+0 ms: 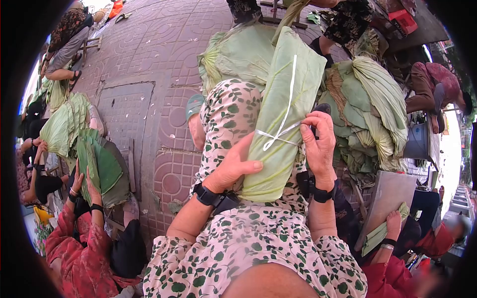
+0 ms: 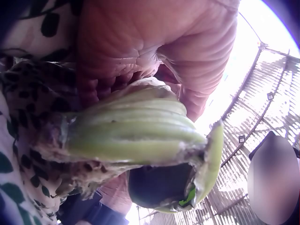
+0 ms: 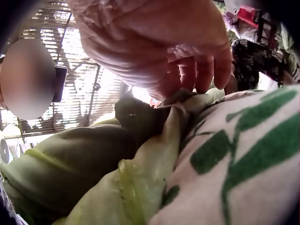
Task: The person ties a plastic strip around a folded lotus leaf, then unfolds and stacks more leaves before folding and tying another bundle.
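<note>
Across the person's lap lies a long folded bundle of lotus leaves (image 1: 285, 89), pale green and veined. White string (image 1: 283, 133) crosses its middle in a small loop, and a loose length runs up toward the far end. The left hand (image 1: 234, 161) grips the bundle's left side, thumb on top and fingers hidden beneath. At the right edge, the right hand (image 1: 319, 141) pinches the string between thumb and bent fingers. The bundle's near end (image 2: 136, 136) shows layered folds below the left palm in the left wrist view. Leaf folds (image 3: 145, 187) lie under the right hand in the right wrist view.
Large piles of leaves stand at the right (image 1: 370, 109) and ahead (image 1: 238, 52). Another person's hands (image 1: 84, 186) handle leaves at the left. At lower right, a hand (image 1: 393, 226) rests on a rolled leaf by a board (image 1: 385, 193). Paving (image 1: 134, 59) stretches ahead.
</note>
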The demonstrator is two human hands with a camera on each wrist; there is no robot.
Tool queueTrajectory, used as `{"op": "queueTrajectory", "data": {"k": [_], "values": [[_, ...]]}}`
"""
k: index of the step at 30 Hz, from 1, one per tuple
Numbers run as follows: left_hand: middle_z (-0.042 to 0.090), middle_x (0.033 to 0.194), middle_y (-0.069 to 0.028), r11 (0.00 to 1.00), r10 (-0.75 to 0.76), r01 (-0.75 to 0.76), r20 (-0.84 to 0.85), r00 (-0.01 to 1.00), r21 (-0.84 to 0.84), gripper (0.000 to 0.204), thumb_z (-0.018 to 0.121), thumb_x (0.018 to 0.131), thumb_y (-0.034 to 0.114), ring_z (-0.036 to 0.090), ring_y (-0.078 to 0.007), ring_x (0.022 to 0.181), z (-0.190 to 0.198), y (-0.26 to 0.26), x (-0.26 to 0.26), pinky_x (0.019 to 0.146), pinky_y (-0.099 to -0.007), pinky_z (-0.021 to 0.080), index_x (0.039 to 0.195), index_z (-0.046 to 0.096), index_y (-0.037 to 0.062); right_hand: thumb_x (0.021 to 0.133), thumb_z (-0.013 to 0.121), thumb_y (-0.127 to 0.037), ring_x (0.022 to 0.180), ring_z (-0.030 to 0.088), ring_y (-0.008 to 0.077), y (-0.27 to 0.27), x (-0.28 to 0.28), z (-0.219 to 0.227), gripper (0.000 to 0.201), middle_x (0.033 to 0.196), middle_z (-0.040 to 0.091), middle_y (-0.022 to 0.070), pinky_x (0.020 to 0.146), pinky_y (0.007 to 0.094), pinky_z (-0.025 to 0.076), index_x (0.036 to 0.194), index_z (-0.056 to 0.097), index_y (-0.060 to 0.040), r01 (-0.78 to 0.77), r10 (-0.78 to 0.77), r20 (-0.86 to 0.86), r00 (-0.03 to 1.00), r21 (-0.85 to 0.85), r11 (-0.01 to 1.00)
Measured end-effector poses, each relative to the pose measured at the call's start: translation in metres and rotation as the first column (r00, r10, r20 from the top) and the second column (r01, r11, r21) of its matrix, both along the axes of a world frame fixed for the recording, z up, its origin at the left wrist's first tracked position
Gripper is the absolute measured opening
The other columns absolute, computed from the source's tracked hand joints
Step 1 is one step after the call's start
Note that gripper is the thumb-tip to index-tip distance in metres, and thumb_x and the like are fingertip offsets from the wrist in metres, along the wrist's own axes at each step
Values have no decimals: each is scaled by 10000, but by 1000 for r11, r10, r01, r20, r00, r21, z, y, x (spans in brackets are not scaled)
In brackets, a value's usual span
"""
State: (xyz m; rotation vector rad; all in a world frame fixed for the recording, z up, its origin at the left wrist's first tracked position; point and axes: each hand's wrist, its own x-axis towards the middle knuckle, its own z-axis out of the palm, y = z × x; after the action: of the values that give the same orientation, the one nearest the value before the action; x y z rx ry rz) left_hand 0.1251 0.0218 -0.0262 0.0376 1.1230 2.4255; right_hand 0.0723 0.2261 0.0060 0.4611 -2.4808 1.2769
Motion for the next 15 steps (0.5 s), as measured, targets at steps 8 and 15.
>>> {"op": "queueTrajectory", "data": {"k": [8,15], "values": [[438,1317,-95,1000,-4,4,8,1000,23,919,767,661,226,436,-182,1199,3,1,-1,1019,-304,327,1386,253,-10,805,599,-47,926,507,262,5,-3,6,119,989,512,124,806,326,424,909,554,-11,-70,68,21,997,106,992],[441,1313,-100,1000,8,-8,7,1000,-3,937,769,652,259,437,-184,1199,4,0,0,1019,-304,327,1385,253,-12,802,598,-38,921,511,266,1,0,3,127,990,514,121,802,327,427,921,558,-15,-34,34,-11,999,75,997]]}}
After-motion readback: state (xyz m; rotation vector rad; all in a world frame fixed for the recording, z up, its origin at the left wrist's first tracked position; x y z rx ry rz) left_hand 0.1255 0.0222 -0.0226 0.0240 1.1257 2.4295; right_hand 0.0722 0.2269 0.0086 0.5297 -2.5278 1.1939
